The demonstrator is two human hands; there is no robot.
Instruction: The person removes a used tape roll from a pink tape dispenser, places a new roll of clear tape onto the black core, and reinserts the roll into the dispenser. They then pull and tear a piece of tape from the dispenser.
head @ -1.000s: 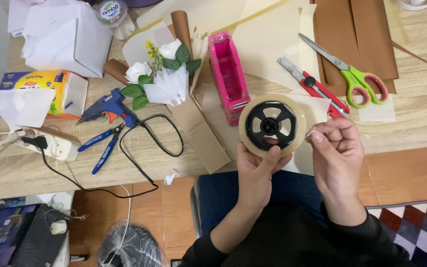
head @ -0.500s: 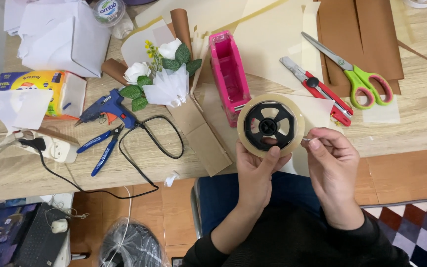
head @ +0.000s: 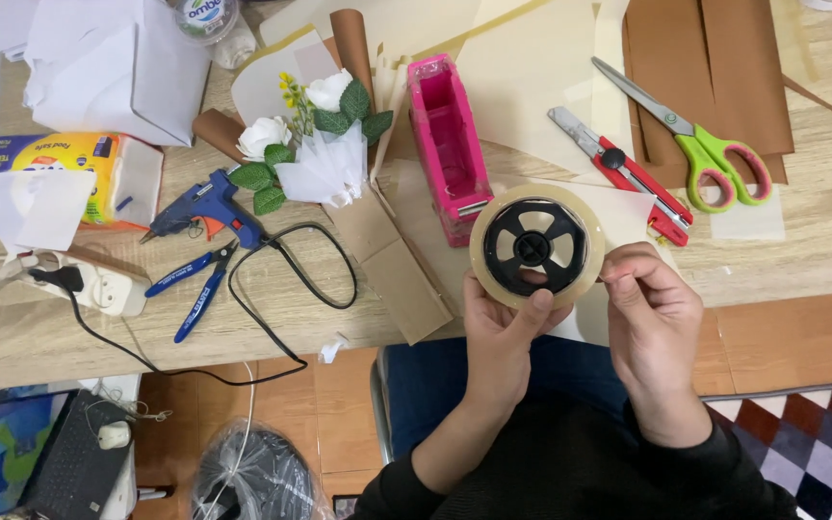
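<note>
A roll of clear tape (head: 534, 247) with a black spoked core is held upright over the table's near edge. My left hand (head: 503, 332) grips it from below, thumb on the front of the core. My right hand (head: 649, 318) pinches at the roll's right rim with thumb and forefinger, touching the tape's outer layer. Just behind the roll stands a pink tape dispenser (head: 447, 144), empty inside.
Green-handled scissors (head: 705, 144) and a red box cutter (head: 628, 173) lie to the right on brown and cream paper. A blue glue gun (head: 206, 207), blue pliers (head: 195, 289), a white flower bouquet (head: 315, 144), tissue box (head: 69, 169) and power strip (head: 89, 284) sit left.
The roll and both hands have shifted slightly left and toward me; my right fingers stay pinched at the roll's rim.
</note>
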